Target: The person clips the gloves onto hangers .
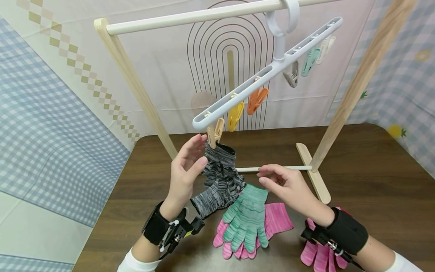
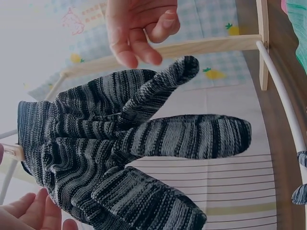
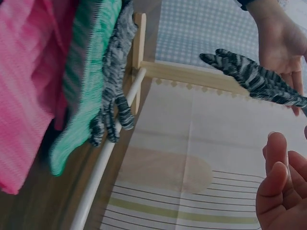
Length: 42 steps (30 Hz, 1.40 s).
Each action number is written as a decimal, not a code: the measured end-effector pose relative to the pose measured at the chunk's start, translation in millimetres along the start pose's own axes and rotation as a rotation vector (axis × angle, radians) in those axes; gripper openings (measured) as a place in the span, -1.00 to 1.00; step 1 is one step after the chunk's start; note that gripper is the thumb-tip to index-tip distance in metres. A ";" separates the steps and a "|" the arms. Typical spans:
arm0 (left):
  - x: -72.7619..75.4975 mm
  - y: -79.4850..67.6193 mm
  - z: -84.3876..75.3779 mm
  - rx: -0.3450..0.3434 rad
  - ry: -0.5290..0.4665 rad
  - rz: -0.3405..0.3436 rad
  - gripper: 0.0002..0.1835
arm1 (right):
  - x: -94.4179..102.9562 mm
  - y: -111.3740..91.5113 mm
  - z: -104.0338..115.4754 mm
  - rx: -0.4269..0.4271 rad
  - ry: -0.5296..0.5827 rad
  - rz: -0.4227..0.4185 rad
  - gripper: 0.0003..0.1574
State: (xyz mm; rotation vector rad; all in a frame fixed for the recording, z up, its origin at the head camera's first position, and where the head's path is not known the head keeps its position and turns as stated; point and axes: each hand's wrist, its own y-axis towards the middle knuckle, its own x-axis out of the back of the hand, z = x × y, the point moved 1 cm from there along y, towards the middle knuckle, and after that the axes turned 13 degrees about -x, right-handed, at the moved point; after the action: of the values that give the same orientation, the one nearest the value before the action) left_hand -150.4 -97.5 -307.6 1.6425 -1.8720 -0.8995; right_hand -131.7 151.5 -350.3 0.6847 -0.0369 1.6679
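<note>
A black-and-grey knit glove (image 1: 222, 160) hangs by its cuff from a beige clothespin (image 1: 212, 135) at the near left end of a pale blue hanger (image 1: 272, 70). In the left wrist view the hanging glove (image 2: 81, 148) has its fingers spread. My left hand (image 1: 187, 166) is beside the cuff and clothespin, fingers loosely bent, gripping nothing. To the right of the glove my right hand (image 1: 283, 183) hovers with relaxed fingers and holds nothing. Below, another black-and-grey glove (image 1: 207, 202) lies on the table, next to a green glove (image 1: 249, 215) on top of pink gloves (image 1: 278, 219).
The hanger hooks over a white rod (image 1: 190, 17) on a wooden stand (image 1: 136, 87). Yellow (image 1: 235, 116), orange (image 1: 257, 100), grey (image 1: 292, 73), teal (image 1: 310, 60) and white (image 1: 325, 49) clothespins hang along it. Another pink glove (image 1: 321, 257) lies under my right wrist. A lower bar (image 1: 248, 169) crosses behind.
</note>
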 end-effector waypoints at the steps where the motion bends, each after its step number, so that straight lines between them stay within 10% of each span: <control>1: 0.1 -0.4 -0.3 -0.010 0.010 -0.002 -0.47 | 0.6 -0.8 -1.3 -0.011 -0.004 0.005 -0.73; 42: -0.3 -6.3 -21.3 -0.222 0.067 -0.022 -0.56 | 8.0 -17.4 -36.8 -0.136 -0.120 0.148 -0.77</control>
State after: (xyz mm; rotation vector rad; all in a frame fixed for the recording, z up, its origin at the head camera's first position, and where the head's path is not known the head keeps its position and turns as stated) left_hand -130.6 -101.0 -298.1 1.5412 -1.6485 -1.0091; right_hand -131.5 177.0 -382.9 0.6918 -0.2902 1.7459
